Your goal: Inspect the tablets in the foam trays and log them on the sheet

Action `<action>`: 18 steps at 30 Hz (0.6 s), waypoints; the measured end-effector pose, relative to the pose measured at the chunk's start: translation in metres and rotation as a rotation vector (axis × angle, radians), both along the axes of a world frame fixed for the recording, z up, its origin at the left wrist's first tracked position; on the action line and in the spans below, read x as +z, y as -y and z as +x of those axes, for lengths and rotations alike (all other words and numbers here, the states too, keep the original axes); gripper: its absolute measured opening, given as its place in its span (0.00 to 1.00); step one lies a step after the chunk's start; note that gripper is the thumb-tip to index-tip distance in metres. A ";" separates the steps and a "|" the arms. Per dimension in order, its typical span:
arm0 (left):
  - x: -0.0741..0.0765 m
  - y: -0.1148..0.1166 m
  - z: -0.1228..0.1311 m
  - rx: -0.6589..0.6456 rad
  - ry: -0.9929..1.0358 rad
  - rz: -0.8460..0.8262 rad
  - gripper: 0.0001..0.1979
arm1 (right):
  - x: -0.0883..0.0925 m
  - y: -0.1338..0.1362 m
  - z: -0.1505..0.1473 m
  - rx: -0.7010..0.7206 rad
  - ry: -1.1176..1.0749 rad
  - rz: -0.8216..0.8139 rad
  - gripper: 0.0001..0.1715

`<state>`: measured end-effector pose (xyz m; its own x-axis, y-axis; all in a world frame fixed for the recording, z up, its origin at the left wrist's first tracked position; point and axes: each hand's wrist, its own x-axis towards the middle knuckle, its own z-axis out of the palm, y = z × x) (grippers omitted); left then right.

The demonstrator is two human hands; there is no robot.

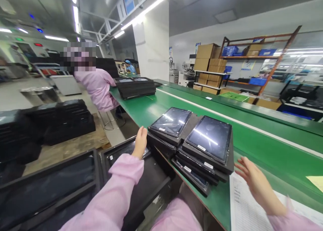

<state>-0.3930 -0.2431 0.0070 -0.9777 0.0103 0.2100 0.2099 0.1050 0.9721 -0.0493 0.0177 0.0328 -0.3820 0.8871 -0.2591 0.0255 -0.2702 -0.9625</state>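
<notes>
Two stacks of black foam trays holding flat tablet-like screens sit side by side on the green bench [133,106]. The left stack has a glossy screen [173,121] on top with a small white label; the right stack has a similar screen [210,137]. My left hand [140,143] is at the left edge of the left stack, fingers stretched upward; whether it touches the tray is unclear. Just right of the right stack is my right hand [254,182], fingers apart and nothing in it. Below it lies a printed paper sheet [243,204].
Large black trays with screens [50,177] stand low on my left. Farther along the bench is another tray stack [136,89], beside a seated person in pink [94,86]. A yellow paper [315,182] lies at the right. Shelves with cartons [205,58] stand behind.
</notes>
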 end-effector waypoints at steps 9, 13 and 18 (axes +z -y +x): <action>-0.036 -0.034 -0.043 0.164 0.057 0.034 0.26 | 0.024 0.051 -0.056 -0.067 -0.270 -0.390 0.12; -0.039 -0.036 -0.054 0.229 0.083 0.027 0.25 | 0.025 0.071 -0.054 -0.106 -0.219 -0.314 0.15; -0.043 -0.038 -0.057 0.251 0.089 0.044 0.25 | 0.025 0.091 -0.055 -0.196 -0.251 -0.371 0.17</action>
<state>-0.4503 -0.2052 -0.0363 -0.9630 -0.2420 0.1184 0.0965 0.1003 0.9903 -0.1040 -0.0732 0.0579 -0.3076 0.8141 -0.4926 -0.2807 -0.5723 -0.7705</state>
